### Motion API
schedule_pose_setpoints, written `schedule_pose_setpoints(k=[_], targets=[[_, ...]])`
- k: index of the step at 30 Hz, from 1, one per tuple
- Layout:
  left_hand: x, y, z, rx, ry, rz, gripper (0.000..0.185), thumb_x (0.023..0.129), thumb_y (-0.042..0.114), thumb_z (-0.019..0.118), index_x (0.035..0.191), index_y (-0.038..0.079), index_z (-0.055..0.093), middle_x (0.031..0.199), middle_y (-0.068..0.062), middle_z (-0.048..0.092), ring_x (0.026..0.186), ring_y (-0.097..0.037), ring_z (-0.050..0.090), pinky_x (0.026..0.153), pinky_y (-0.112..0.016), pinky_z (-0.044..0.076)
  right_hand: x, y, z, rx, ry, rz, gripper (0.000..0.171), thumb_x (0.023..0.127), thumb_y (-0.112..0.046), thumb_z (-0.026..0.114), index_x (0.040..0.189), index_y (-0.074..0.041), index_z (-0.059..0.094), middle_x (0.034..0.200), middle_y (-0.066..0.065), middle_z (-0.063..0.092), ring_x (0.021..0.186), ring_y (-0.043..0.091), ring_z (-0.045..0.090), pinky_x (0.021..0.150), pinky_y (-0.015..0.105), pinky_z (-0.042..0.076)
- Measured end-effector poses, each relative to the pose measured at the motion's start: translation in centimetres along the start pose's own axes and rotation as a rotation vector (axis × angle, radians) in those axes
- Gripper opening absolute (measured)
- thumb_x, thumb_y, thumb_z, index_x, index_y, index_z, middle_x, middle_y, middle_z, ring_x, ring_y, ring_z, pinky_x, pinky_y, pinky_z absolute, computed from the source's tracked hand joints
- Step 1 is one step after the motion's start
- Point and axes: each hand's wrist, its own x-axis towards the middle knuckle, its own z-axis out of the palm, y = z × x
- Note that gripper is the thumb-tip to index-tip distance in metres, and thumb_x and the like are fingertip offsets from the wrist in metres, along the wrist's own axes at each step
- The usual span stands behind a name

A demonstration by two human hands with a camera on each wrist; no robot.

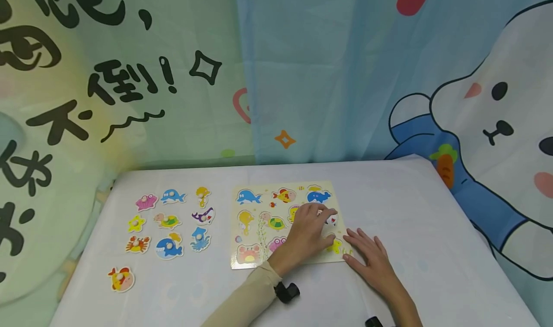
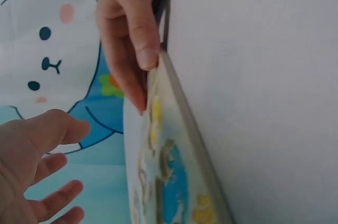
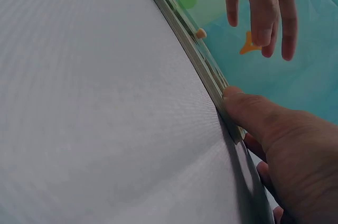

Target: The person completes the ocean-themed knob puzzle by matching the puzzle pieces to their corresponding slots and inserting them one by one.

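A pale yellow puzzle board [image 1: 268, 221] printed with sea animals lies on the table. My left hand [image 1: 306, 231] hovers over its right half, fingers spread and pointing down; the right wrist view shows nothing between those fingers [image 3: 261, 34]. Part of the board is hidden under this hand and forearm. My right hand [image 1: 371, 262] rests at the board's lower right corner. Its thumb [image 3: 248, 110] touches the board's edge, and its other fingers lie fairly straight along the right side. A small wooden knob [image 3: 200, 33] sticks up from the board; its piece cannot be made out.
Left of the board lie several loose animal pieces, among them an octopus [image 1: 200, 239], a spouting whale [image 1: 169, 247], a crab [image 1: 138, 244], a turtle [image 1: 167, 220] and a starfish [image 1: 136, 224]. A fish piece [image 1: 121, 279] sits nearer the front. A printed curtain [image 1: 311, 115] hangs behind the white table [image 1: 432, 211].
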Motion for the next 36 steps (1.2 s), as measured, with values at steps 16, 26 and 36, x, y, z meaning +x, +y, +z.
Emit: schedule_pose_setpoints(k=[16,26,36], targets=[[-1.1,1.9,-3.7,-0.019,0.076,0.085,0.043,0.084,0.033,0.072,0.125,0.025,0.06,0.124,0.004,0.058,0.122,-0.016,0.05,0.107,-0.036,0.039,-0.1,0.3,0.0,0.015,0.028,-0.04,0.047,0.087,-0.029,0.07,0.13,-0.012,0.059,0.142,0.017,0.053,0.136,0.046,0.036,0.108,0.068,0.014],[-5.0,0.4,-5.1,-0.117,-0.01,0.037,0.038,0.086,0.029,0.07,0.124,0.026,0.062,0.127,0.006,0.057,0.123,-0.014,0.049,0.104,-0.035,0.042,0.1,-0.1,0.4,0.02,0.009,-0.017,0.048,0.087,-0.03,0.069,0.13,-0.011,0.059,0.143,0.017,0.052,0.138,0.045,0.035,0.11,0.068,0.013],[-13.0,-3.1,-5.4,-0.157,-0.007,-0.06,0.036,0.082,0.02,0.075,0.116,0.022,0.065,0.119,0.007,0.061,0.115,-0.01,0.053,0.099,-0.032,0.047,0.0,-0.2,0.1,0.012,-0.018,0.043,0.05,0.088,-0.033,0.068,0.131,-0.01,0.058,0.145,0.017,0.05,0.141,0.044,0.03,0.113,0.066,0.009]])
